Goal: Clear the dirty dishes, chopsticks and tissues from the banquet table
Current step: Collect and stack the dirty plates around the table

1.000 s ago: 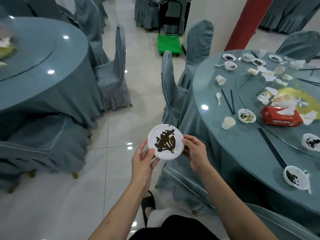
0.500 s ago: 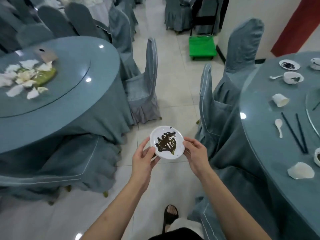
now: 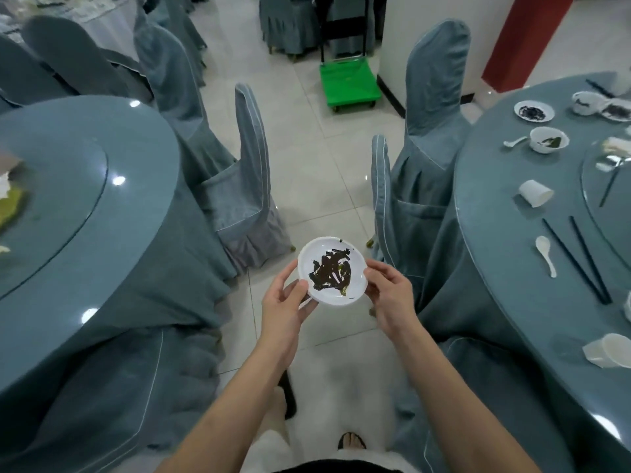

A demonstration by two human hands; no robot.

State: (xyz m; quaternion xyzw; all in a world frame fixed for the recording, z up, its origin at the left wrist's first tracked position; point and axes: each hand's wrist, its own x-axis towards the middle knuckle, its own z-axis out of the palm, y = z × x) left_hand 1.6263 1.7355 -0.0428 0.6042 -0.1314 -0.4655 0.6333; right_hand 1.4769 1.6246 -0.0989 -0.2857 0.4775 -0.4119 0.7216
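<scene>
White and smeared with dark sauce, a small plate (image 3: 332,272) was held over the tiled aisle between two banquet tables, the left hand (image 3: 284,304) gripping its near-left rim with thumb on top and the right hand (image 3: 392,297) pinching its right rim with curled fingers. Compared with half a second earlier, the view had swung right: more of the dirty banquet table (image 3: 505,268) showed, and the left table (image 3: 85,206) had slid toward the frame's edge, its flower-like centrepiece nearly out of sight. The plate sat in the same two-handed hold as before.

On the dirty table lay a pair of dark chopsticks (image 3: 577,259), a white spoon (image 3: 545,255) just beside them, a tipped paper cup (image 3: 534,193), a second overturned cup (image 3: 606,349) near the table's front edge, a soiled bowl (image 3: 549,139) with a spoon next to it, and a stained saucer (image 3: 533,110) farther back. Grey-blue covered chairs (image 3: 251,186) flanked the aisle on both sides, one (image 3: 406,213) pushed against the dirty table close to the right hand. A green trolley (image 3: 350,84) stood at the aisle's far end, beside a red pillar (image 3: 526,39).

Both forearms reached forward from the bottom of the frame, converging on the plate, which was well apart from either tabletop.
</scene>
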